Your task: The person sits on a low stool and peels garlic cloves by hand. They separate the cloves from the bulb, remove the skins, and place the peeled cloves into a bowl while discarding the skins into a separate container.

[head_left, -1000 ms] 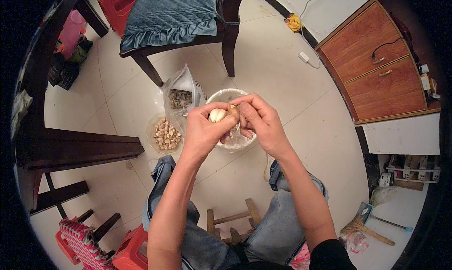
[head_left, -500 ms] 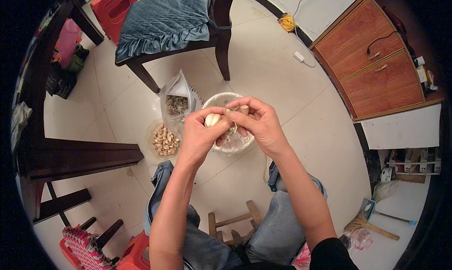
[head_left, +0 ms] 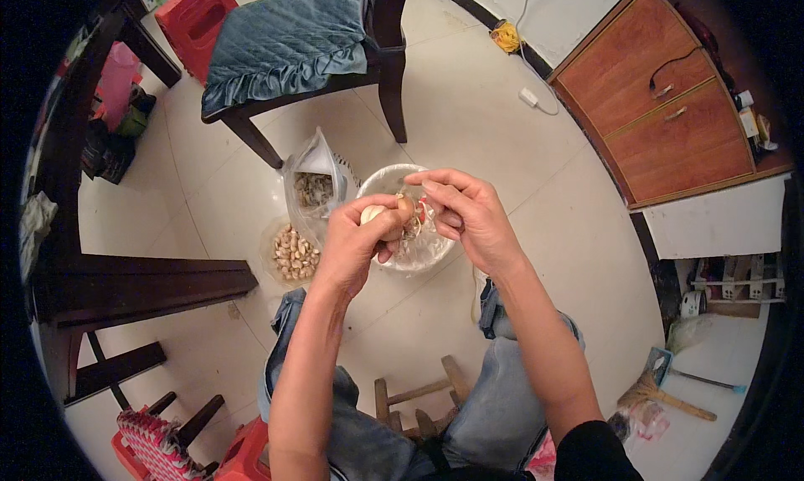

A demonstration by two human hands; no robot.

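My left hand (head_left: 350, 238) is closed around a whitish garlic bulb (head_left: 373, 214), with a brownish clove (head_left: 406, 205) showing at its thumb and fingertips. My right hand (head_left: 471, 213) hovers just to the right, its index finger stretched out and thumb apart, with nothing visible between them. Both hands are over a white basin (head_left: 387, 178) with a clear plastic lining and bits of skin inside. Something small and red (head_left: 422, 212) shows between the hands; its kind is unclear. Left of the basin, a shallow clear bowl (head_left: 270, 267) holds many beige garlic cloves (head_left: 295, 253).
An open plastic bag (head_left: 300, 162) with greyish-brown pieces stands beside the basin. Beyond it is a dark chair with a blue quilted cover (head_left: 289, 45). A dark wooden beam (head_left: 159, 284) juts in from the left. A wooden cabinet (head_left: 662, 104) stands at right.
My right hand has drawn away from the garlic and its fingers have opened. My left hand stays in place with the bulb. Red shows in the gap between the hands.
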